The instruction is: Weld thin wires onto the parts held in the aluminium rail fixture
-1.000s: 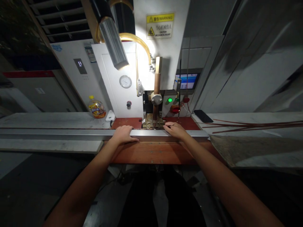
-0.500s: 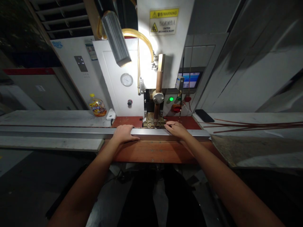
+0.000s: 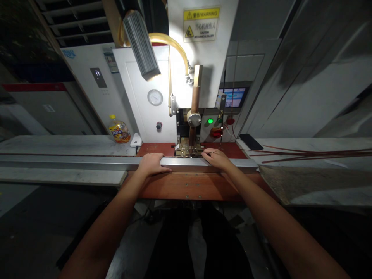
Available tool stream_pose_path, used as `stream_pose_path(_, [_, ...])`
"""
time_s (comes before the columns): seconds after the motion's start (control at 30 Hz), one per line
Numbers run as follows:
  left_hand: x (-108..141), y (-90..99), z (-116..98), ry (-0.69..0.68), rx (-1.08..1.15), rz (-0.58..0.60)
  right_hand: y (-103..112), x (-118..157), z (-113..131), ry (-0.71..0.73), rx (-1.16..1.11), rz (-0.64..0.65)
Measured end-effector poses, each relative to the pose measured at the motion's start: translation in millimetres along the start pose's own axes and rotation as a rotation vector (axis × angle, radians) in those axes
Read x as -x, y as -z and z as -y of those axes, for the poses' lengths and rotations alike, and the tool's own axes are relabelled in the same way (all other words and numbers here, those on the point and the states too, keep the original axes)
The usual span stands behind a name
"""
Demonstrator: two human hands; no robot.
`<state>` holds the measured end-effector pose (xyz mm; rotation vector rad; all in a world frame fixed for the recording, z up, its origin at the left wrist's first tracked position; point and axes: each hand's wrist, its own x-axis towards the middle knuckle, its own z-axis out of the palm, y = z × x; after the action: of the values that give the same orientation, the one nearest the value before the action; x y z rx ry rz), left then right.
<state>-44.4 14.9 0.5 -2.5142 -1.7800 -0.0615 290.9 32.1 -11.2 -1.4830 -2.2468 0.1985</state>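
A long silver metal bar [image 3: 186, 162] lies across the reddish-brown work surface [image 3: 174, 188], in front of the machine's copper-coloured rod [image 3: 194, 101]. My left hand [image 3: 151, 164] grips the bar left of the rod, fingers over its top and thumb along the near side. Right of the rod, my right hand [image 3: 216, 159] rests against the bar, its fingers pinched together at the far edge beside the brass-coloured fixture [image 3: 186, 148]. A thin strip seems to run along that far edge, and what the right fingertips pinch is too small to make out.
On the left table [image 3: 72, 141] are a bottle with a yellow cap [image 3: 119, 130] and a white box [image 3: 135, 140]. A black phone [image 3: 251, 142] and several thin brown strips [image 3: 305, 154] lie on the right. A grey cylinder [image 3: 142, 44] hangs above the left side.
Both hands and the bar keep their places. The picture on the machine's screen has changed, and the view has shifted very slightly.
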Motion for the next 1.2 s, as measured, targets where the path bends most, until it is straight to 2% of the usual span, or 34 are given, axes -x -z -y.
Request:
stream_pose_path(0.57, [1.9,4.7,-3.9,0.024,-0.008,0.012,-2.9,-0.4,-3.6,-0.009,0.03,0.003])
stream_pose_path(0.83, [2.6,5.0,-3.4,0.0,-0.016,0.001,-3.1,-0.5,-4.9,0.03,0.011,0.008])
stream_pose_path(1.2, [-0.5,-1.5,1.1,0.006,0.022,-0.004,-2.1,0.9,-1.5,0.012,0.006,-0.021])
